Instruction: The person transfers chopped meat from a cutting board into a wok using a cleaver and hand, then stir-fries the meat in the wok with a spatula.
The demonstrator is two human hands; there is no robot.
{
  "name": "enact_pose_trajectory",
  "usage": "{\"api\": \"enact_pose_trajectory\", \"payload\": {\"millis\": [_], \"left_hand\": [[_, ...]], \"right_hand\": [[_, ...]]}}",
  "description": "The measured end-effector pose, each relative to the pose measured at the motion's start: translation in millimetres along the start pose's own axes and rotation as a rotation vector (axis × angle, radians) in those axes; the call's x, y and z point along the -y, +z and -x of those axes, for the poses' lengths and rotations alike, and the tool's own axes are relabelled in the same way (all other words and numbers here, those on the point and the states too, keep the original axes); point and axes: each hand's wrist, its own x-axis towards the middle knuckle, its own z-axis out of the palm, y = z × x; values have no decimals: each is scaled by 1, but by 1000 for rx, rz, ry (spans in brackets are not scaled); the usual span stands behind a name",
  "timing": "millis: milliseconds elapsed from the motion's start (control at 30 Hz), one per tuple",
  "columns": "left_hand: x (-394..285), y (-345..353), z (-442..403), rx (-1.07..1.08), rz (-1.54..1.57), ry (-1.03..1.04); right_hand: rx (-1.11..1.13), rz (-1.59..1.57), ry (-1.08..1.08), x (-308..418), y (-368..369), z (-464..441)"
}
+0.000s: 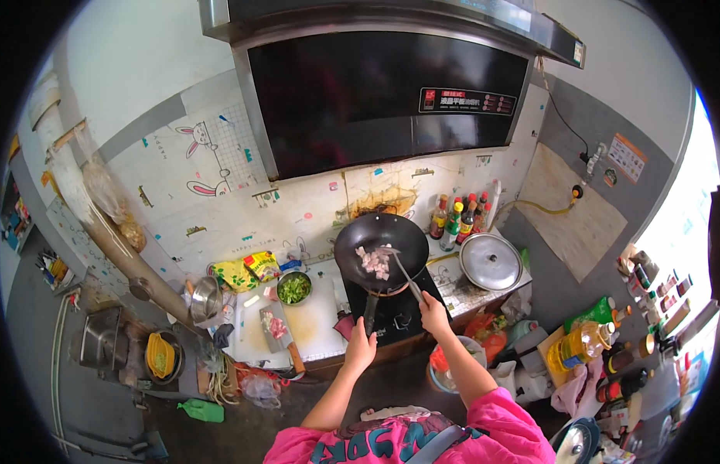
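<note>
A black wok (348, 255) rests on the dark stove, with pale pink pieces of meat (373, 264) inside it. My left hand (361, 348) is closed around the wok's handle (370, 313), which points toward me. Closed on the long handle of a metal spatula (407, 275), my right hand (433, 315) is at the wok's right side. The spatula's blade touches the meat. To the left, a cleaver (286, 338) with a wooden handle lies on the white cutting board (255, 340), bits of meat on its blade. Beside it sits a bowl of chopped greens (294, 287).
Sauce bottles (453, 225) stand behind the wok's right side, near a lidded silver pot (491, 261). A range hood (383, 100) hangs above. Yellow packets (261, 265) lean at the wall. Floor items at right include an oil jug (580, 349).
</note>
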Motion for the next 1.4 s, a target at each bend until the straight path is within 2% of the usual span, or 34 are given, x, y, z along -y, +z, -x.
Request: {"api": "enact_pose_trajectory", "payload": {"millis": [167, 267, 367, 700, 900, 1000, 1400], "left_hand": [[0, 0, 0, -5, -4, 2], [0, 1, 0, -6, 0, -1], [-2, -1, 0, 10, 13, -23], [-3, -3, -2, 36, 7, -41], [0, -2, -2, 45, -10, -42], [0, -1, -2, 34, -5, -37], [-4, -3, 0, 45, -14, -70]], "right_hand": [[-51, 1, -60, 11, -8, 10], [-81, 43, -93, 50, -21, 14], [18, 47, -14, 66, -28, 18], [59, 246, -46, 60, -55, 45], [48, 240, -134, 63, -67, 50], [90, 260, -110, 74, -76, 49], [69, 357, -56, 68, -32, 29]]}}
